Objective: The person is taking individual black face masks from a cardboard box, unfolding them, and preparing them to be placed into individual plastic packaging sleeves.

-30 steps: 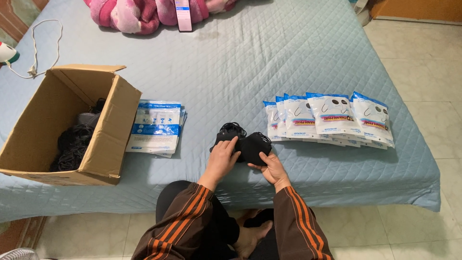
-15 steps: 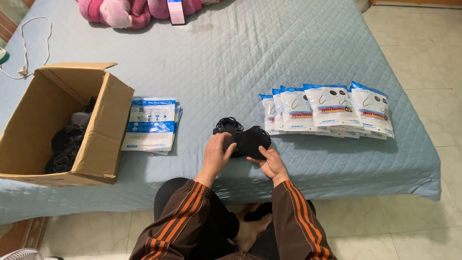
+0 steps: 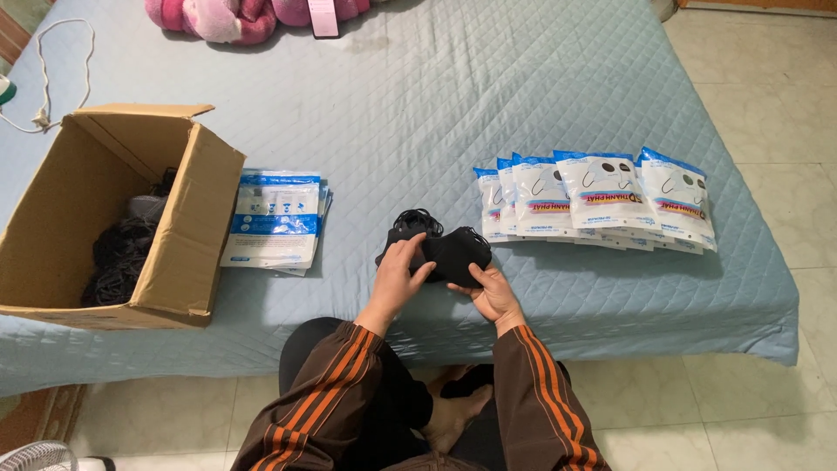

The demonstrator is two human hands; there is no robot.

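Left hand [image 3: 399, 277] and right hand [image 3: 493, 292] both close fingers on a black mask stack [image 3: 445, 249] at the bed [image 3: 523, 96] edge. Packets [image 3: 602, 201] at 2 o'clock; flat pouches [image 3: 277, 218] and box [image 3: 113, 209] at 9 o'clock.

Both my arms reach forward from the bottom of the view, sleeves brown with orange stripes, forearms angled inward so the hands meet in front of me. My left hand [image 3: 399, 272] lies palm down, fingers [image 3: 420, 250] curled and closed in a grip. My right hand [image 3: 493, 293] sits just beside it, slightly lower, thumb up, fingers pinched shut from underneath. The wrists are bare.
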